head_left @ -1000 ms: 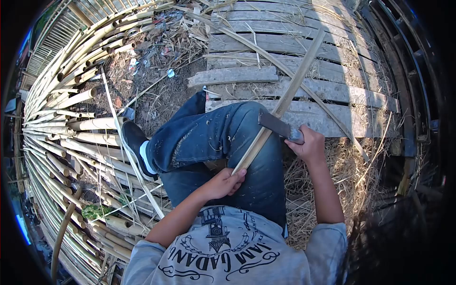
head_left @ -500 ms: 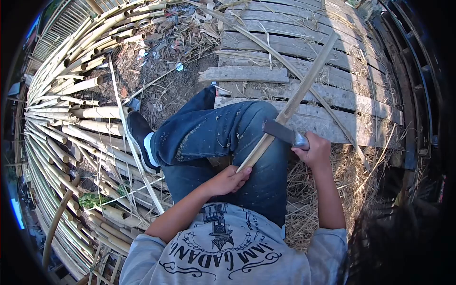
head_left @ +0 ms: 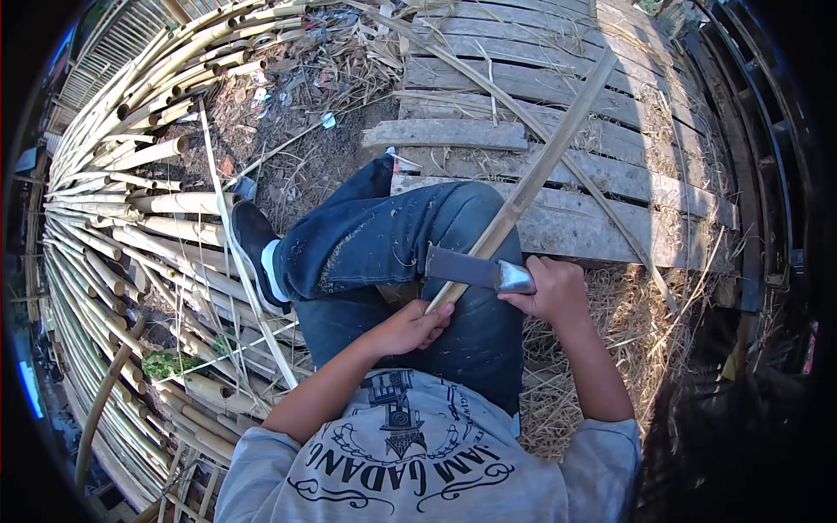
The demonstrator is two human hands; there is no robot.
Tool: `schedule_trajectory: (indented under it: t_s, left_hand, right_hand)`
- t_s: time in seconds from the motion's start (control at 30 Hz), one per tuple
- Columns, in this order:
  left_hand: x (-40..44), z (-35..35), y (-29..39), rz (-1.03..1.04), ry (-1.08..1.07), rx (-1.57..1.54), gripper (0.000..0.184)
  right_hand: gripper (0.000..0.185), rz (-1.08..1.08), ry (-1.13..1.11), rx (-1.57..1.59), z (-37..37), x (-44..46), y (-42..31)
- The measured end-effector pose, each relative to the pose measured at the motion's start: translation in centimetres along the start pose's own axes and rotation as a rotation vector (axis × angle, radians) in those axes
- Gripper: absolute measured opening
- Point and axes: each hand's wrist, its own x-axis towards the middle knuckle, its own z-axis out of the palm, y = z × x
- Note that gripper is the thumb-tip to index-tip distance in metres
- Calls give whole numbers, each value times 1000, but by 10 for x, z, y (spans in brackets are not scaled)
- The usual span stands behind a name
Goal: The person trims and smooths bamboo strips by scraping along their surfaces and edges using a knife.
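one blade (head_left: 462,266) moved nearer left grip (head_left: 417,328), right grip (head_left: 556,289) closed round its handle (head_left: 516,277), left closed round one bamboo strip (head_left: 542,167)

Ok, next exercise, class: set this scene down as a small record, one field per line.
Left hand: the left hand grips the near end of a split bamboo strip
Right hand: the right hand holds a broad-bladed knife by its handle
Blade: crosses the strip just beyond the left hand
Strip: slants over the jeans towards the slatted platform
Left side: many bamboo poles
Lower right: loose straw-like scraps
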Motion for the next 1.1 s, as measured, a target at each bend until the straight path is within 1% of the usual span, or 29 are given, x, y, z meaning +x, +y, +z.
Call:
schedule_trajectory:
  t_s: [0.07, 0.13, 0.17, 0.23, 0.27, 0.3, 0.37, 0.4, 0.43, 0.5, 0.53, 0.57, 0.63, 0.67, 0.7, 0.77, 0.8, 0.83, 0.9, 0.93, 0.97, 1.0, 1.03, 1.07, 1.1]
  left_hand:
    - [-2, 4, -1, -3, 14, 12, 42]
    - [3, 7, 2, -46, 23, -7, 43]
    - [4, 7, -1, -34, 26, -12, 43]
    - [1, 2, -5, 13, 12, 14, 42]
    - [1, 0, -3, 14, 14, 20, 42]
    - [0, 2, -1, 15, 35, 38, 42]
    - [-1, 7, -1, 10, 47, 34, 42]
    - [1, 8, 2, -10, 23, -6, 42]
    - [3, 9, 5, -21, 1, -44, 42]
    - [-1, 9, 1, -16, -12, -48, 42]
    - [-3, 7, -1, 6, -4, -52, 42]
    - [-4, 4, -1, 28, 3, -54, 42]
    - [-2, 4, -2, 36, 16, -37, 42]
    - [-1, 6, -6, 44, 33, -31, 43]
    - [-2, 8, -8, 49, 27, -43, 43]
    - [-1, 9, -4, 65, 63, 40, 43]
    - [0, 9, -6, 77, 74, 31, 43]
    - [-1, 7, -9, 92, 71, 49, 43]
    - [-1, 2, -5, 103, 65, 73, 44]
    - [-1, 1, 0, 65, 26, 23, 44]
    - [1, 2, 1, 30, -14, -30, 44]
    - [1, 4, -2, 38, -17, -37, 44]
    - [2, 6, -4, 68, 33, 10, 43]
    - [1, 7, -7, 91, 85, 58, 43]
    - [0, 5, -6, 94, 89, 63, 43]
  right_hand:
    - [58, -16, -13, -39, -3, 5, 16]
    - [61, 226, 195, -12, 0, 12, 31]
    - [61, 213, 194, -16, 0, 10, 28]
    - [61, 129, 34, 106, 4, 4, 0]
    - [59, -27, -43, 3, -2, 6, -11]
    - [59, -23, -39, 2, -1, 9, -7]
    - [59, 163, 129, 75, 0, 16, 13]
    - [59, 349, 125, 98, 3, 17, 25]
    - [59, 342, 117, 88, 6, 17, 17]
    - [58, 381, 169, 324, 17, 18, -16]
    - [57, 224, 124, 212, 15, 13, -25]
    - [57, 222, 134, 211, 8, 17, -21]
    - [53, 60, -44, -1, -8, 14, -11]
    - [53, 59, -53, -8, -9, 11, -11]
    - [53, 113, -19, 7, -10, 9, -10]
    - [53, 197, 66, 36, -13, 14, -6]
    - [50, 170, 10, 128, -11, 9, -14]
    - [50, 160, 11, 132, -12, 12, -15]
    - [55, -36, -56, -115, -18, 13, -10]
    - [56, 178, 59, 0, -10, 14, 4]
    - [56, 176, 50, -7, -7, 11, 5]
    - [56, 190, 79, 1, -5, 11, 3]
    - [55, 199, 111, 15, -2, 14, 1]
    - [53, 178, 93, 74, 2, 8, -6]
    - [53, 175, 99, 77, 0, 13, -2]
